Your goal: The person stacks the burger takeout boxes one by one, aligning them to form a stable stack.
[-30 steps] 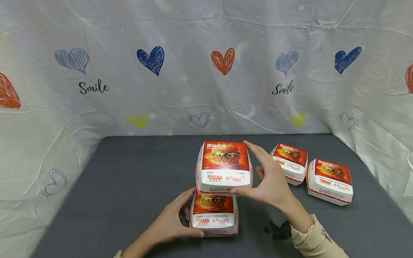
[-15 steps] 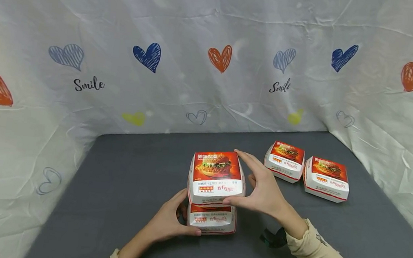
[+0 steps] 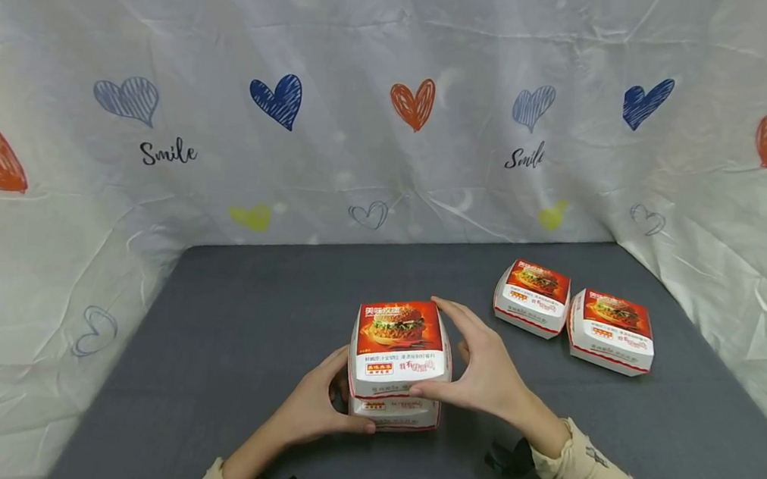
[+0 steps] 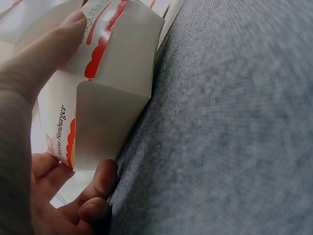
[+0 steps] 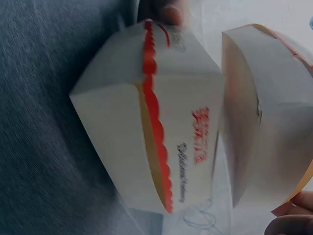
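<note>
Two hamburger boxes, white with red burger-photo lids, stand one over the other near the front middle of the table. My right hand [image 3: 485,370] grips the upper hamburger box [image 3: 398,340], thumb on its front and fingers at the far right corner. Below it, the lower hamburger box [image 3: 405,415] rests on the table, its lid hidden in the head view. My left hand [image 3: 317,409] holds this one from the left, thumb [image 4: 54,51] across the front and other fingers behind. From the right wrist, the upper box [image 5: 281,117] sits tilted, close over the lower box [image 5: 181,117].
Two more hamburger boxes, one [image 3: 532,298] and another [image 3: 611,332], stand side by side at the back right of the dark grey table [image 3: 247,311]. A white curtain [image 3: 345,53] printed with hearts hangs behind and along both sides.
My right hand has brought the upper hamburger box down and toward me, covering the lower one's lid. The left hand has kept its hold on the lower box.
</note>
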Motion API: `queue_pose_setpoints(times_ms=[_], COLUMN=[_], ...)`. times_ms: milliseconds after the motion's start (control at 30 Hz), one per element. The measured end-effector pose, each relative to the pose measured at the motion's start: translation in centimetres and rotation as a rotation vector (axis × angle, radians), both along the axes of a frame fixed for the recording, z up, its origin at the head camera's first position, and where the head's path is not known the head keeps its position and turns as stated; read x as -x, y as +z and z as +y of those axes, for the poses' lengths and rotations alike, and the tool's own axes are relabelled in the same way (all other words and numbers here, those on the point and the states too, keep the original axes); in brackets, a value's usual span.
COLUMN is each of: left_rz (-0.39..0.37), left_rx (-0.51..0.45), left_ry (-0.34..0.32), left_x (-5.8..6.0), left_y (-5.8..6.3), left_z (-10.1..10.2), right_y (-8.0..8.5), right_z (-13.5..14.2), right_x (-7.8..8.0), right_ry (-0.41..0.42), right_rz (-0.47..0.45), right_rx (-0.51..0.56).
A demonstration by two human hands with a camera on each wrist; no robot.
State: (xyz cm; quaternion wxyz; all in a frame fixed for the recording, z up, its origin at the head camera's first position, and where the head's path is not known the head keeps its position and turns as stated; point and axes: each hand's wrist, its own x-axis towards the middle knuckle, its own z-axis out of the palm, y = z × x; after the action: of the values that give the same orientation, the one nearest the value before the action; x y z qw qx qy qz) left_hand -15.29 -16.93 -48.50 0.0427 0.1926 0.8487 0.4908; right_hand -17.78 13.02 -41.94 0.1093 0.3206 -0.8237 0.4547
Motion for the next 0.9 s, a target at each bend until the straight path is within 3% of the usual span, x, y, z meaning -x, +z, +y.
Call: queue_pose_setpoints(times_ms=[100, 367, 900], left_rz=[-0.005, -0.046, -0.062], left_rx=[-0.014, -0.176, -0.152], left_ry=[-0.010, -0.109, -0.095], left_x=[0.10, 0.18, 0.06], left_y=[0.03, -0.26, 0.04], left_z=[0.08, 0.54, 0.18], right_y=[-0.13, -0.18, -0.12], right_z=[-0.21, -0.16, -0.21], right_x=[-0.21, -0.68, -0.80], right_ry=[-0.012, -0.055, -0.082], right_rz=[-0.021, -0.067, -0.034], right_rx=[-0.025, -0.095, -0.200])
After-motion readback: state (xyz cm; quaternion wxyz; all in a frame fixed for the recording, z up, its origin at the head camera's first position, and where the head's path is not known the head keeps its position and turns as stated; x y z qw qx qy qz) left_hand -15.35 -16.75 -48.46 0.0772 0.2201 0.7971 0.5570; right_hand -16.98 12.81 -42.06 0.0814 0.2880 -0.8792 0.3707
